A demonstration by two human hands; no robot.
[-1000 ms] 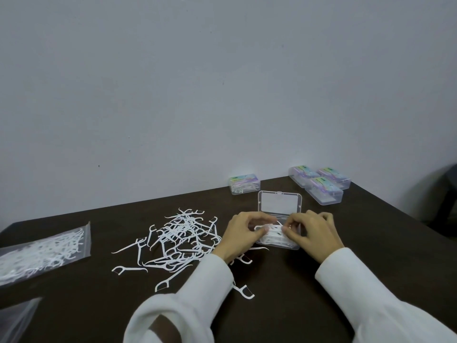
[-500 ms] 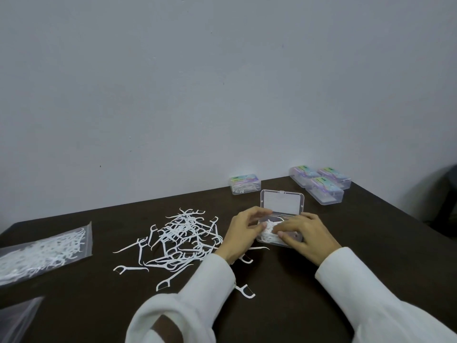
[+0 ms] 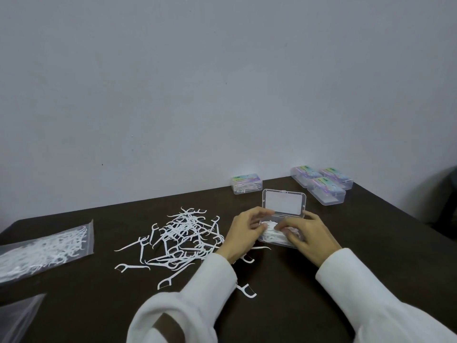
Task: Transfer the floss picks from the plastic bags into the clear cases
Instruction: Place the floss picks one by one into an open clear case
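Observation:
An open clear case [image 3: 284, 203] stands at mid-table with its lid upright. Its base holds a white bundle of floss picks [image 3: 273, 235]. My left hand [image 3: 243, 235] curls round the left end of the case, thumb by the picks. My right hand [image 3: 309, 233] lies over the right end, with its fingers stretched flat on top of the bundle. A loose pile of floss picks [image 3: 183, 237] is spread on the dark table left of my left hand. A plastic bag of floss picks [image 3: 42, 251] lies at the far left.
One closed filled case [image 3: 246, 183] stands by the wall behind the open case. Three more closed cases [image 3: 326, 186] sit at the back right. Part of another plastic bag [image 3: 14, 315] shows at the bottom left. Single picks [image 3: 247, 290] lie near my left sleeve.
The bundle of picks, held between both hands above the case a second ago, now lies down in the base. My right fingers have moved onto it.

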